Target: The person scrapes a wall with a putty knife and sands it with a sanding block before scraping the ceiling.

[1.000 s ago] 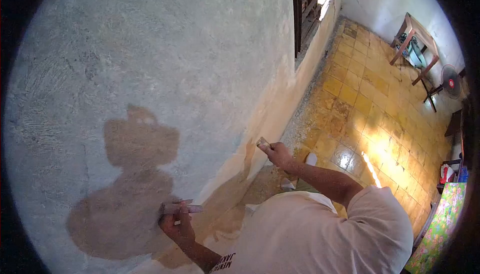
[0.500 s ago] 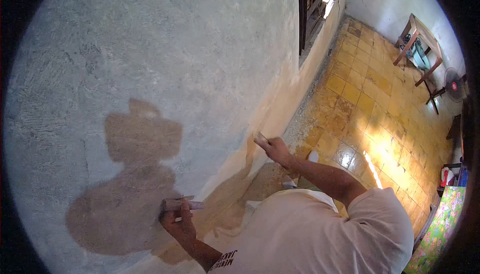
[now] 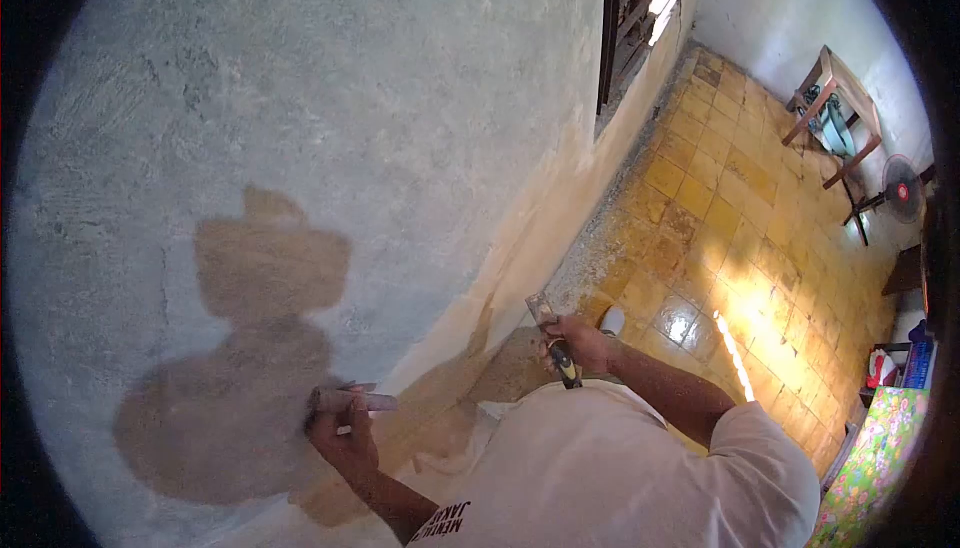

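Note:
My right hand [image 3: 588, 344] is closed around a putty knife [image 3: 562, 356] with a black and yellow handle. The knife's smeared metal blade [image 3: 540, 308] points up, away from my shirt. Near the wall, my left hand [image 3: 342, 438] grips a narrow, greyish-pink, flat-looking tool [image 3: 350, 401] lying crosswise in the fingers; its exact kind cannot be made out. The wall [image 3: 400, 148] is rough grey-blue plaster, with a smoother tan band [image 3: 520, 248] along its lower part. My shadow falls over the wall around my left hand.
Yellow floor tiles [image 3: 690, 188] stretch to the right, with grit along the wall's foot. A barred window [image 3: 640, 8] is set in the wall. Farther off stand a wooden stool [image 3: 850, 88], a fan [image 3: 902, 190] and a flowered cloth [image 3: 885, 448].
My right hand has moved away from the wall, down and right toward my body, and turned so the putty knife's handle shows. My left hand keeps its grip with little movement.

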The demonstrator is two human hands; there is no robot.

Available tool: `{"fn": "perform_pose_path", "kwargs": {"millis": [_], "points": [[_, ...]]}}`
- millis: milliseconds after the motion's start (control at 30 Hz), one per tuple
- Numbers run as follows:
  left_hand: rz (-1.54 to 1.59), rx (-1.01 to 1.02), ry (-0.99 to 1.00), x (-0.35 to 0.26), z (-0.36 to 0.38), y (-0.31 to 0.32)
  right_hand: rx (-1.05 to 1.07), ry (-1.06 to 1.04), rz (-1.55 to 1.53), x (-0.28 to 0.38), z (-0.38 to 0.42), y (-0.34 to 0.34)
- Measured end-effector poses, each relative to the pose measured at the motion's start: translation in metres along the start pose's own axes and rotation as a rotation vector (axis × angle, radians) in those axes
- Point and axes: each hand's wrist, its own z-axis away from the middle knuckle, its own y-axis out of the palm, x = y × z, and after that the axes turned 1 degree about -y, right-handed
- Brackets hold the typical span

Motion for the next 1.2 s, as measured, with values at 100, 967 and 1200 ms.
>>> {"fn": "perform_pose_path", "kwargs": {"millis": [100,967,1200], "points": [[-0.013,0.014,-0.002,-0.001,0.001,-0.001,-0.014,0.212,-0.261,-0.015,0.018,-0.009],[-0.708,-0.388,1.113,-0.027,-0.037,-0.065,-0.115,-0.209,0.318,0.004,0.015,-0.015],[-0.559,-0.652,1.118,-0.005,-0.051,-0.046,-0.087,-0.277,0.427,0.019,-0.003,-0.011]]}}
